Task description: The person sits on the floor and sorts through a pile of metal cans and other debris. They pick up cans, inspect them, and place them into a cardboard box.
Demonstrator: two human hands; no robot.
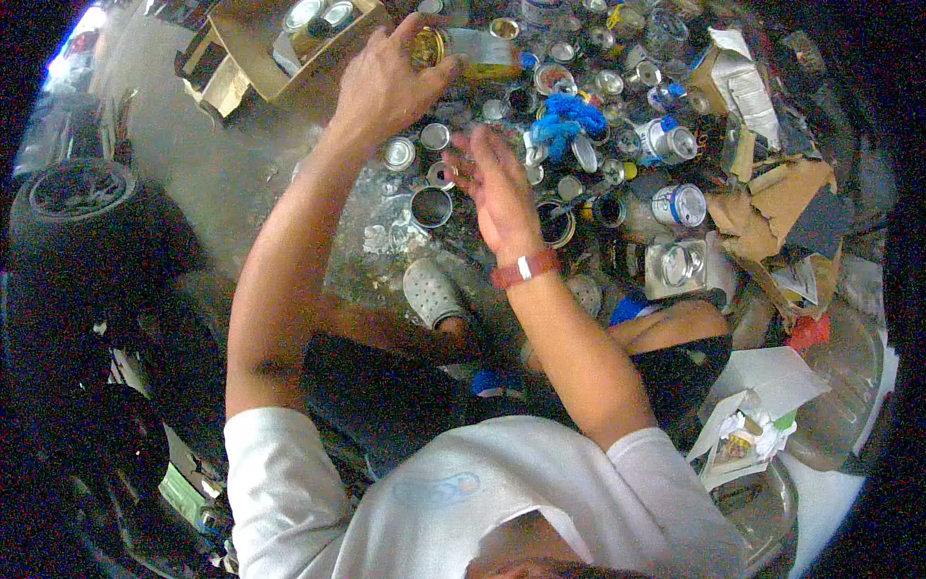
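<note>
My left hand (386,87) reaches to the far side, with thumb and fingers curved round a small gold-coloured tin (427,46). Just to the right of that tin lies a clear bottle (487,58) with a yellow lower part and a blue cap. My right hand (497,188), slightly blurred, hovers palm inward with its fingers stretched out and nothing in them. Below its fingertips stands an open round can (431,206) with a dark inside. Beside it on the right are a blue fuzzy bundle (569,124) and another open can (557,224).
Several cans and lids crowd the floor ahead and to the right, including a white-and-blue can (679,205). A cardboard box (280,77) holding tins stands far left. Torn cardboard (786,207) and a white carton (762,381) lie right. A tyre (87,222) is at left.
</note>
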